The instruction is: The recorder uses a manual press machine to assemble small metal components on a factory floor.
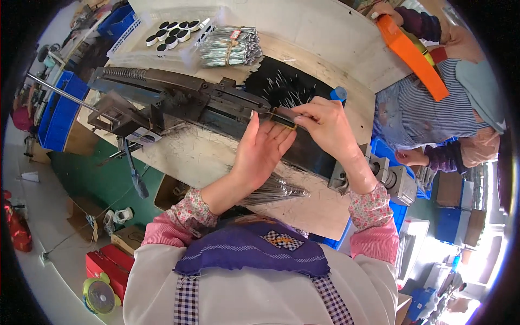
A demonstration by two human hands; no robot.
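Note:
A long dark metal machine [216, 105] crosses the workbench in front of me. At its right part lies a small dark bar with a yellowish edge [284, 119]. My left hand [259, 151] is open, palm up, its fingers stretched out against the underside of the bar and the thumb raised beside the machine. My right hand [327, 124] is closed, thumb and fingers pinching the bar's right end. A thin wire seems to run from the machine toward the bar. Below my hands lies a bundle of twisted metal wires [276, 190].
Behind the machine sit a tied bundle of wires [230, 47], a clear plastic crate [138, 51] with black-topped white rolls, and loose wires on black cloth [287, 89]. A blue cap [338, 93] stands nearby. Dark bristles litter the bench. At right, another person holds an orange board [414, 57].

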